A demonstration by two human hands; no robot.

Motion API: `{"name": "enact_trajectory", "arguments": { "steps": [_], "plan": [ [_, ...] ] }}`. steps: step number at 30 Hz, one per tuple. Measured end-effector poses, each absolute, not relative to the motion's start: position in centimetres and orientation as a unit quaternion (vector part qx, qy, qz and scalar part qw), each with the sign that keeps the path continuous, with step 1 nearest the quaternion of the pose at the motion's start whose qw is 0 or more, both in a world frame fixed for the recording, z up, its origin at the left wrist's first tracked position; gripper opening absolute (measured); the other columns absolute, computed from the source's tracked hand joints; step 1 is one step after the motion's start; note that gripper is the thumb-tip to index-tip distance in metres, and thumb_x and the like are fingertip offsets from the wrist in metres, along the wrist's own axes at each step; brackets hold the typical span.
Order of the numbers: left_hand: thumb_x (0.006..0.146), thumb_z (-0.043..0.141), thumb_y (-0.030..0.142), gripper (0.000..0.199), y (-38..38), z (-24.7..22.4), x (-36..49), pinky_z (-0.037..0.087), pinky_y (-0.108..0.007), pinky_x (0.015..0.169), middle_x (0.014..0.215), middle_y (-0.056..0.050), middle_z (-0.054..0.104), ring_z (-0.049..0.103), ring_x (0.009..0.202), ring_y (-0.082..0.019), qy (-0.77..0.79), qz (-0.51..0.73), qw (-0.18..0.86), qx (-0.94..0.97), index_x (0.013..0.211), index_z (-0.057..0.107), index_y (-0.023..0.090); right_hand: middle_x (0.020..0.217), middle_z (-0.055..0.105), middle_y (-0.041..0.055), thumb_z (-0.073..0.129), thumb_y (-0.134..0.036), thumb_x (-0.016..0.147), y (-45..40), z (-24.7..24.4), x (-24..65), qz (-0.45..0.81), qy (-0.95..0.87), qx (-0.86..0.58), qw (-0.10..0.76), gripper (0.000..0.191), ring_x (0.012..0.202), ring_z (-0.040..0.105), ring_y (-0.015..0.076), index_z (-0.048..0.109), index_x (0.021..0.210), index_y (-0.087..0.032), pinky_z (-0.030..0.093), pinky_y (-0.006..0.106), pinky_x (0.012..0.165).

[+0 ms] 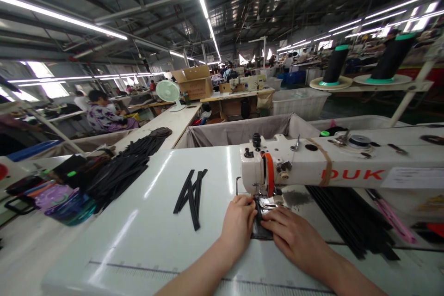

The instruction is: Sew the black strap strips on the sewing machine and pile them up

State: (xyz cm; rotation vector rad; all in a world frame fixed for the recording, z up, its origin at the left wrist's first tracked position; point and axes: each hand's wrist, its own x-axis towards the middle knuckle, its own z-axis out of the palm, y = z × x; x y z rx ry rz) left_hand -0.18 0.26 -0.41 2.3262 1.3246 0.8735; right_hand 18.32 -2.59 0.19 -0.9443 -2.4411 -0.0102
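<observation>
Across the white sewing bench (114, 236), beneath the head of a DUK sewing machine (305, 166), a dark fabric strip (262, 231) lies under the presser foot (267, 203). The left hand (239, 226) curls closed on it; the right hand (294, 236) lies half-open, fingers flat on it. Even pressure from both favours a straight feed.

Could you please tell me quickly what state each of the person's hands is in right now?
Left hand: curled, fingertips on the black fabric; grip cannot be told.
Right hand: open, fingers pressing flat on the same fabric.
</observation>
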Motion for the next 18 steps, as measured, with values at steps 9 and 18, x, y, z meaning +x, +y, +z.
{"name": "enact_trajectory", "arguments": {
  "steps": [9,18],
  "plan": [
    [0.086,0.048,0.007,0.021,0.1,-0.4,-0.1,0.049,-0.040,0.087,0.099,-0.008,0.065,0.056,0.096,-0.023,0.465,0.291,0.137,0.825,0.080,0.066,0.017,0.095,0.065,0.0060,0.050,-0.004,0.081,-1.5,-0.5,17.7,-0.084,-0.886,-0.397,0.223,0.036,0.083,0.059,0.0209,0.060,0.114,-0.017,0.051,0.035,0.073],
    [0.087,0.046,0.008,0.021,-0.1,-0.5,0.2,0.048,-0.042,0.090,0.103,-0.008,0.064,0.054,0.099,-0.023,0.463,0.277,0.112,0.834,0.087,0.065,0.016,0.098,0.064,0.0075,0.048,-0.003,0.080,-1.6,-1.3,17.6,-0.085,-0.881,-0.414,0.212,0.038,0.085,0.060,0.0217,0.058,0.115,-0.016,0.051,0.036,0.075]
  ]
}}
